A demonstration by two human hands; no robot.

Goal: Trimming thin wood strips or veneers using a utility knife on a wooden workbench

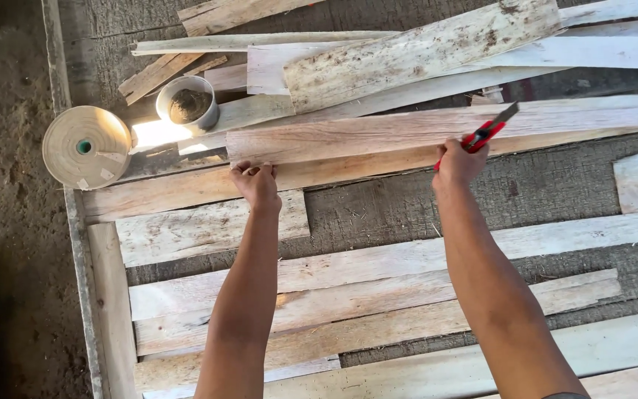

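Observation:
A long pale veneer strip (378,133) lies across the wooden work surface, running left to right. My left hand (257,183) presses down on the near edge of its left end, fingers curled. My right hand (458,162) grips a red utility knife (487,131) with its blade pointing up and right, resting on the same strip further right. Both forearms reach out from the bottom of the view.
A roll of pale edge tape (86,146) lies at the left. A small round tin (188,102) with dark contents stands beside it. Several loose veneer strips (422,52) pile at the back. More strips (378,295) lie nearer. Dirt floor (1,185) lies left.

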